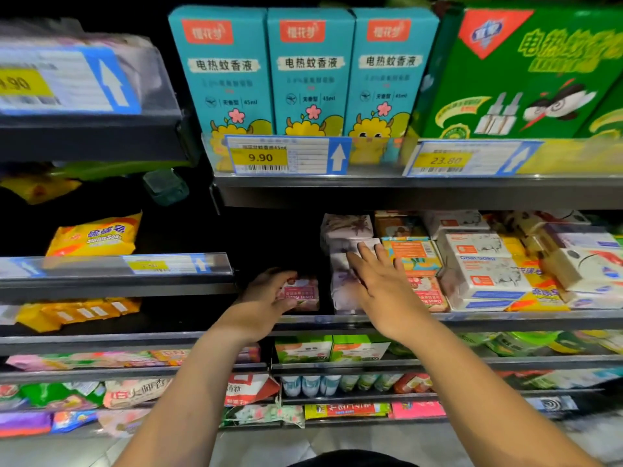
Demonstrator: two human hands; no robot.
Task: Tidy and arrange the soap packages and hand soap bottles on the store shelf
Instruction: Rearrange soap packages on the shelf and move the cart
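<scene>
Your left hand grips a pink soap package at the near edge of the middle shelf. Just to its right, your right hand lies open, fingers straight, touching the stack of lilac soap packages.

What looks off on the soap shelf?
The white soap boxes at the right lie tilted and piled across yellow packs rather than in rows. The pink soap pack gripped by the left hand is alone in the dark gap, print upside down. The right hand reaches flat toward the lilac packs.
</scene>
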